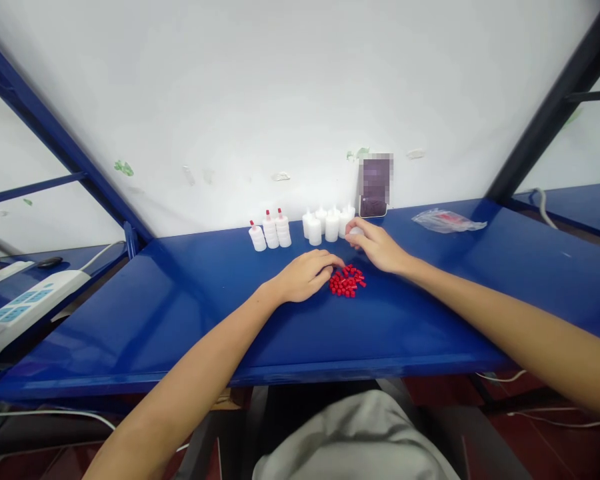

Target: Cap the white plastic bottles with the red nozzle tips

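My left hand (307,275) reaches in from the left, its fingertips at the upper left edge of a loose pile of small red caps (349,283). A gap shows between its thumb and forefinger, and I see no cap gripped there. My right hand (375,245) is closed round a white bottle (356,231), mostly hidden by the fingers. Just left of it stands a cluster of several white squeeze bottles (331,227) with bare nozzle tips. Further left, three white bottles (271,231) wear red caps on their tips.
A phone (375,187) leans against the white wall behind the bottles. To the right lies a clear plastic bag (449,221) with something red in it. A white power strip (25,307) is at the left edge of the blue table (180,313). Blue posts frame both sides.
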`<state>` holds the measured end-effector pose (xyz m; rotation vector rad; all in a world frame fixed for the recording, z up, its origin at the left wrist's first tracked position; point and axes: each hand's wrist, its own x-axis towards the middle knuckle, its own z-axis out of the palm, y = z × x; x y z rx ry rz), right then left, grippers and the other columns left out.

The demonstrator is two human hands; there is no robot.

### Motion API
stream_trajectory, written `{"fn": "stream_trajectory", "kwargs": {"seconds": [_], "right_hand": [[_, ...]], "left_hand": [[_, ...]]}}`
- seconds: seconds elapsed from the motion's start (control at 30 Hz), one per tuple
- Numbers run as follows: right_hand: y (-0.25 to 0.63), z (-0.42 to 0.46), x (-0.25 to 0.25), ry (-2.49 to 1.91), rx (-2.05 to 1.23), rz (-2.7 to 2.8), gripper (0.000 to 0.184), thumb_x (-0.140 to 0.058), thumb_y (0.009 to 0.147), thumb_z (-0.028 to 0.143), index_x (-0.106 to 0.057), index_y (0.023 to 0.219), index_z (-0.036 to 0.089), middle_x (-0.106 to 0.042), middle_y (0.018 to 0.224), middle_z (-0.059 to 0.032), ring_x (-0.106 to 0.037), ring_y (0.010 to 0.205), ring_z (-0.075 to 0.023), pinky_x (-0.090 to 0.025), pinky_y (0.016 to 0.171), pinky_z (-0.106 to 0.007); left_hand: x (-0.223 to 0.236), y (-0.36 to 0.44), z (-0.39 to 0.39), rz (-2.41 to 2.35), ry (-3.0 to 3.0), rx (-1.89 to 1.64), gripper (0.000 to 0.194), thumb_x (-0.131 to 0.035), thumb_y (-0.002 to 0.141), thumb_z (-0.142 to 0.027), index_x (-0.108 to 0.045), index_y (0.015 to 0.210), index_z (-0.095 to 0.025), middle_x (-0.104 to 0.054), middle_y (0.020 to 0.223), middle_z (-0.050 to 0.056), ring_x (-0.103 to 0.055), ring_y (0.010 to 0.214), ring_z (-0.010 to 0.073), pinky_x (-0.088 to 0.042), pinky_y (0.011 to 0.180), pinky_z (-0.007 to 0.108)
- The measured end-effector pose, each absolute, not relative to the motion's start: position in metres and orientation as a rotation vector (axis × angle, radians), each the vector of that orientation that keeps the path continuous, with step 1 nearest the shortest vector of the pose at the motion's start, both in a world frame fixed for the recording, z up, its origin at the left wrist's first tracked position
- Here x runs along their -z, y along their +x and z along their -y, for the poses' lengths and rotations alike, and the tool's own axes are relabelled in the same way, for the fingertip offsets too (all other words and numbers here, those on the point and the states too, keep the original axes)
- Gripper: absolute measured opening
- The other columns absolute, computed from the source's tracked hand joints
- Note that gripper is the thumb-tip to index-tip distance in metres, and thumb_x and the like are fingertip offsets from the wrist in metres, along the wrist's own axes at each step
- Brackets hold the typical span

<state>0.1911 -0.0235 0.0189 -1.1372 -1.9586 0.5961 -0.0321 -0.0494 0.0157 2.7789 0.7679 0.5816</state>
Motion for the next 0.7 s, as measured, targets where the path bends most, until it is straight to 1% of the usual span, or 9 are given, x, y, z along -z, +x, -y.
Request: {"fn": "stream_trajectory", "kwargs": {"seconds": [0.1,0.17,0.23,0.37,0.5,0.57,0.7], "right_hand": [[0.1914,0.0231,-0.0198,-1.104,-0.686,1.975,0.018,-0.047,0.088,0.040,-0.051,0.089,0.022,-0.064,0.084,-0.0007,-0.057,0.081,-0.0202,-0.040,0.077,-0.033],[0.1916,0.0237,-0.0218,-1.083,-0.720,1.981,0.018,-0.046,0.088,0.039,-0.052,0.090,0.022,-0.066,0.089,-0.0021,-0.057,0.087,-0.0219,-0.040,0.082,-0.034],[0.1918,0.0249,-0.0246,-1.061,-0.718,1.994,0.017,-0.045,0.087,0.038,-0.052,0.089,0.022,-0.067,0.089,-0.0029,-0.057,0.091,-0.0229,-0.039,0.084,-0.035],[0.1908,0.0285,-0.0281,-1.033,-0.634,2.001,0.016,-0.044,0.084,0.035,-0.053,0.083,0.022,-0.062,0.077,-0.0014,-0.055,0.081,-0.0214,-0.040,0.079,-0.034],[0.1875,0.0304,-0.0246,-1.123,-0.541,2.036,0.021,-0.043,0.087,0.040,-0.054,0.084,0.022,-0.058,0.072,0.0000,-0.053,0.073,-0.0197,-0.039,0.071,-0.032],[0.1862,0.0294,-0.0217,-1.131,-0.529,2.044,0.023,-0.040,0.088,0.039,-0.054,0.082,0.021,-0.056,0.069,0.0003,-0.052,0.069,-0.0187,-0.038,0.069,-0.031],[0.1854,0.0265,-0.0190,-1.138,-0.529,2.014,0.026,-0.038,0.088,0.037,-0.054,0.075,0.020,-0.053,0.064,0.0006,-0.050,0.064,-0.0172,-0.036,0.064,-0.030]], "left_hand": [[-0.0144,-0.0373,0.0438,-0.699,2.764,-0.578,0.037,-0.039,0.095,-0.013,-0.066,0.118,-0.023,-0.066,0.112,0.006,-0.060,0.104,0.0184,-0.046,0.097,0.034],[-0.0129,-0.0379,0.0412,-0.684,2.757,-0.580,0.036,-0.042,0.094,-0.012,-0.069,0.114,-0.024,-0.065,0.113,0.007,-0.061,0.104,0.0177,-0.047,0.097,0.034],[-0.0116,-0.0374,0.0396,-0.687,2.754,-0.596,0.034,-0.044,0.094,-0.012,-0.071,0.112,-0.024,-0.065,0.113,0.007,-0.062,0.104,0.0176,-0.047,0.096,0.033],[-0.0114,-0.0372,0.0389,-0.721,2.771,-0.619,0.027,-0.049,0.094,-0.017,-0.073,0.108,-0.021,-0.067,0.111,0.008,-0.063,0.102,0.0188,-0.049,0.094,0.034],[-0.0135,-0.0386,0.0410,-0.735,2.793,-0.611,0.030,-0.050,0.092,-0.015,-0.071,0.113,-0.022,-0.067,0.110,0.008,-0.063,0.101,0.0192,-0.049,0.094,0.035],[-0.0145,-0.0392,0.0424,-0.737,2.797,-0.602,0.032,-0.050,0.091,-0.014,-0.070,0.115,-0.023,-0.066,0.111,0.008,-0.062,0.103,0.0193,-0.049,0.095,0.035],[-0.0157,-0.0395,0.0431,-0.756,2.794,-0.591,0.027,-0.052,0.092,-0.019,-0.071,0.112,-0.021,-0.065,0.110,0.009,-0.062,0.103,0.0198,-0.048,0.096,0.035]]}}
